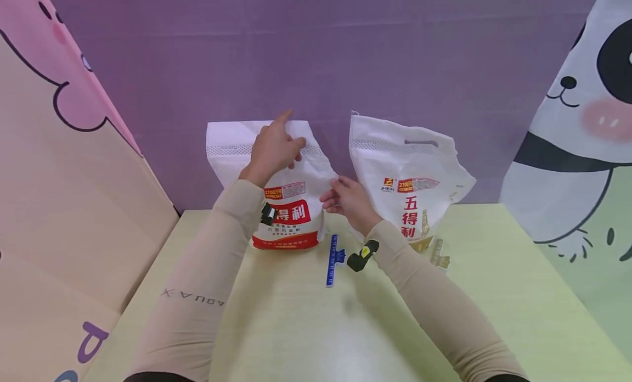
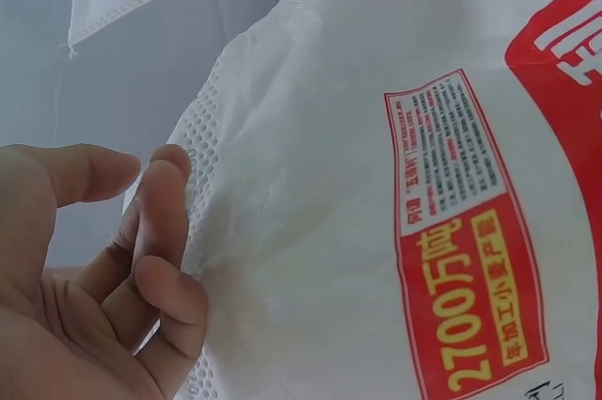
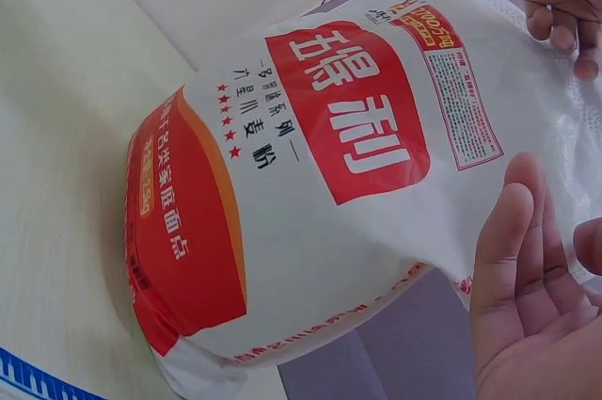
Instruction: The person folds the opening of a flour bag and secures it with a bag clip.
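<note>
A white flour bag with red print [image 1: 286, 239] stands upright on the left, its unprinted top flattened. My left hand [image 1: 277, 149] lies at the front of that top, index finger pointing up past the edge. In the left wrist view its fingers are loosely bent beside the perforated band, thumb apart from them. With thumb and fingers, my right hand [image 1: 349, 202] pinches the bag's right side edge; the right wrist view shows that hand [image 3: 536, 306] at the same edge. A blue toothed clip [image 1: 333, 261] lies on the table by the bag's lower right.
A second white flour bag [image 1: 395, 151], with a handle slot and gold print, stands to the right. Beside its base lies a gold clip [image 1: 439, 254]. Behind both bags hangs a purple backdrop [image 1: 316, 52]; printed side panels border the pale table [image 1: 306, 327].
</note>
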Demonstrator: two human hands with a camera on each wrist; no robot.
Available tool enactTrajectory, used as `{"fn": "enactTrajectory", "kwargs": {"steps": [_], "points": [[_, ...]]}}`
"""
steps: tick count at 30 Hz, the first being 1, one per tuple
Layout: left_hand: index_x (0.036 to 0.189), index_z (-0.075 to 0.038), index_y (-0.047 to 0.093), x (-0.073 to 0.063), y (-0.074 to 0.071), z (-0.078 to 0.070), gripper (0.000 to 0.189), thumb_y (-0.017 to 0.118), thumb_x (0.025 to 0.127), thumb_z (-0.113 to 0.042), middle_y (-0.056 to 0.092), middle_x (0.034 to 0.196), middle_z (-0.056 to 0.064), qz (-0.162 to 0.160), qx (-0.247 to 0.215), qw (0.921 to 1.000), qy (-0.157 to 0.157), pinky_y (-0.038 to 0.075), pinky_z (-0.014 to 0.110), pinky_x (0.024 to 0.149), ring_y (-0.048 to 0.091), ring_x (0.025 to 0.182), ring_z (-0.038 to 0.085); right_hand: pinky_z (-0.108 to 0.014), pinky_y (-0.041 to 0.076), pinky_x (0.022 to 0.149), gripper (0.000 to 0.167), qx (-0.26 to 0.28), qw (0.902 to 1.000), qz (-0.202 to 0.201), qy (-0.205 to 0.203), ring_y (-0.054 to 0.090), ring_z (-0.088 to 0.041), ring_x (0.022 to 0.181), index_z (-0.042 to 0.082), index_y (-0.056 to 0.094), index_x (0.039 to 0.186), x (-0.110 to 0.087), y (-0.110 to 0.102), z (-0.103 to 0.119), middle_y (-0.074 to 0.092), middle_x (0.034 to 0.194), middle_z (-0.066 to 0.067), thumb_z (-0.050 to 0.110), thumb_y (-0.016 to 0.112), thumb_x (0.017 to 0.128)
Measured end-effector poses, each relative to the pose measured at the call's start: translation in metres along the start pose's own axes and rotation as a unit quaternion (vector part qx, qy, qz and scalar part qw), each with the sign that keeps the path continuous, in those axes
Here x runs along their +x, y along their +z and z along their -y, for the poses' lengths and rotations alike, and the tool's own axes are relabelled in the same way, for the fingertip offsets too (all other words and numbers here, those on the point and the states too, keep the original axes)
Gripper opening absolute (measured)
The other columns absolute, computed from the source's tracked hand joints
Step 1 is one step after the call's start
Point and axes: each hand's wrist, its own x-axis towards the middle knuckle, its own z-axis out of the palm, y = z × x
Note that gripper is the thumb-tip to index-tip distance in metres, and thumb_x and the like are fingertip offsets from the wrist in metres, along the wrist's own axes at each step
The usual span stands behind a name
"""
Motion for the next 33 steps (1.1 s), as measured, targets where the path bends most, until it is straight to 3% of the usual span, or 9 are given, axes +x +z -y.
{"fn": "enactTrajectory", "kwargs": {"steps": [9, 26, 33], "points": [[0.16, -0.017, 0.032, 0.0035, 0.0009, 0.0016, 0.066, 0.06, 0.101, -0.031, 0.072, 0.073, 0.007, 0.003, 0.007, 1.0, 0.005, 0.046, 0.031, 0.058, 0.066, 0.056, 0.026, -0.024, 0.058, 0.077, 0.03, 0.026, 0.9995, 0.01, 0.017, 0.064, -0.017, 0.083, 0.012, 0.055, 0.13, -0.0001, -0.0005, -0.0012, 0.067, 0.096, -0.005, 0.032, 0.047, 0.11], [0.142, -0.015, 0.044, 0.0021, 0.0017, 0.0033, 0.043, 0.057, 0.103, -0.027, 0.071, 0.082, 0.009, -0.001, -0.036, 0.9993, 0.002, 0.048, 0.028, 0.051, 0.065, 0.059, 0.028, -0.021, 0.056, 0.078, 0.033, 0.086, 0.9961, 0.007, 0.02, 0.061, -0.014, 0.082, 0.015, 0.054, 0.134, 0.0008, 0.002, -0.0072, 0.066, 0.101, -0.003, 0.034, 0.051, 0.108], [0.136, -0.018, 0.046, 0.0032, 0.0037, 0.0058, 0.033, 0.055, 0.104, -0.023, 0.072, 0.082, 0.008, -0.007, -0.048, 0.9988, 0.007, 0.048, 0.028, 0.05, 0.063, 0.057, 0.026, -0.021, 0.055, 0.083, 0.035, 0.093, 0.9953, 0.004, 0.027, 0.063, -0.013, 0.086, 0.019, 0.053, 0.137, 0.0017, 0.0034, -0.0099, 0.069, 0.113, -0.004, 0.037, 0.052, 0.107]]}}
